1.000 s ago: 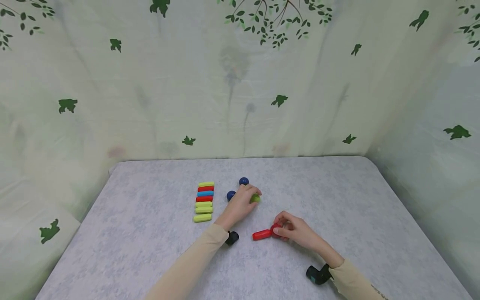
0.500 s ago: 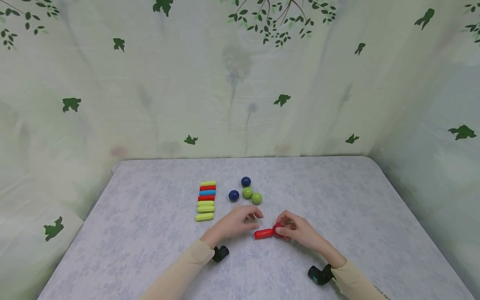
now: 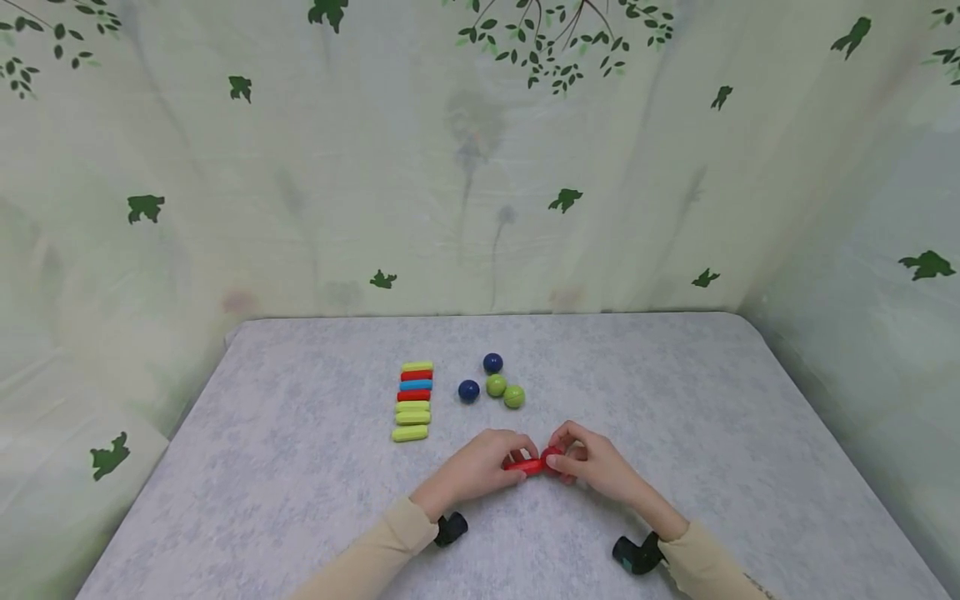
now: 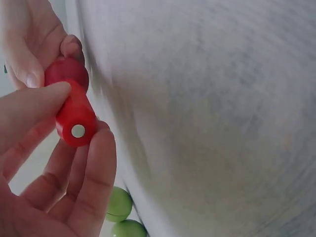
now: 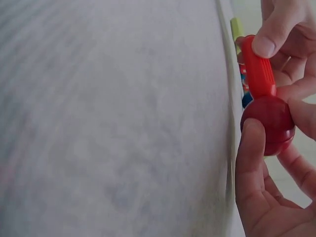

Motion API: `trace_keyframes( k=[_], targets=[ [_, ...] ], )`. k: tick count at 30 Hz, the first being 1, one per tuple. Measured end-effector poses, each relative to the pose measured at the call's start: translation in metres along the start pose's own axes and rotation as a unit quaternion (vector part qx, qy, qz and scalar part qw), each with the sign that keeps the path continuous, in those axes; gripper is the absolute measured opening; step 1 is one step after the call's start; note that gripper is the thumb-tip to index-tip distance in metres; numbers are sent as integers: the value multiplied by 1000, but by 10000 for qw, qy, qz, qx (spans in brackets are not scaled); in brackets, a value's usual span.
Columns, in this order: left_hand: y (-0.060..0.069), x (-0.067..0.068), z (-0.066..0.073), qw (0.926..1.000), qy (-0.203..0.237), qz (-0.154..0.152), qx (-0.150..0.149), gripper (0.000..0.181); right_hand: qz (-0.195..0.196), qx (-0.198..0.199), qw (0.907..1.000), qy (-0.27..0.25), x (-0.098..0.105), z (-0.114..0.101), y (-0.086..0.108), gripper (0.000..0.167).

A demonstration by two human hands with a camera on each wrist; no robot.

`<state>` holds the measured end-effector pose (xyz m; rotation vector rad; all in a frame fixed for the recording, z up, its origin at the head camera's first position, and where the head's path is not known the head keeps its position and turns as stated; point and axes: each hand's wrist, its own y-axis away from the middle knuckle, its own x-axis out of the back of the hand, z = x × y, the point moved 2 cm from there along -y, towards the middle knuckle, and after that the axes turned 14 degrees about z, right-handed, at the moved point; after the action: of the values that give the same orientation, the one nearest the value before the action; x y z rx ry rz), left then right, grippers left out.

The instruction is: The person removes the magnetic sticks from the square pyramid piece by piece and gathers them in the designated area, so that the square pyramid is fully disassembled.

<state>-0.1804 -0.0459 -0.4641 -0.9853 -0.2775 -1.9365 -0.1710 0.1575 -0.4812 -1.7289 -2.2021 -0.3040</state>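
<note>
My right hand (image 3: 596, 467) pinches a dark red ball (image 5: 269, 123) between thumb and fingers. A bright red rod (image 5: 258, 66) with ridged sides meets the ball end to end. My left hand (image 3: 483, 467) holds that rod, its thumb on one side and fingertips on the other. In the left wrist view the rod's free end shows a pale round disc at its centre. Fingers cover part of both pieces in the head view.
Two blue balls (image 3: 468, 391) and two green balls (image 3: 496, 385) lie beyond my hands. Left of them several short rods are lined up in a column, among them a blue rod (image 3: 416, 385) and a yellow-green rod (image 3: 410, 433). A patterned curtain (image 3: 480, 208) stands behind the table (image 3: 285, 467).
My left hand has come back from the green balls toward me and taken hold of the red rod. The right hand keeps its hold on the red ball, almost unmoved.
</note>
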Motion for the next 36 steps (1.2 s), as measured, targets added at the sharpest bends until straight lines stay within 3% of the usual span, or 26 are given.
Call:
trace_keyframes(
  k=[5, 9, 12, 16, 21, 28, 36],
  targets=[
    [2, 1, 3, 9987, -419, 284, 34, 18, 304, -26, 9994, 174, -5, -4, -1, 21],
    [6, 4, -3, 9956, -688, 600, 223, 16, 483, -75, 9986, 220, -7, -7, -3, 22],
    [10, 10, -11, 9951, -504, 751, 402, 17, 602, -52, 9978, 263, -7, -8, -6, 22],
    [18, 23, -19, 9958, -137, 866, 270, 19, 749, -133, 9963, 389, -5, -5, -11, 22],
    [33, 42, -30, 9942, -175, 1022, 288, 19, 833, -191, 9955, 412, -1, 0, -20, 21],
    [61, 65, -46, 9838, -747, 1474, 699, 19, 1010, -147, 9938, 450, 2, 2, -36, 21],
    [80, 77, -62, 9707, -1335, 1840, 782, 23, 1164, -252, 9902, 724, 2, 2, -57, 21]
  ],
)
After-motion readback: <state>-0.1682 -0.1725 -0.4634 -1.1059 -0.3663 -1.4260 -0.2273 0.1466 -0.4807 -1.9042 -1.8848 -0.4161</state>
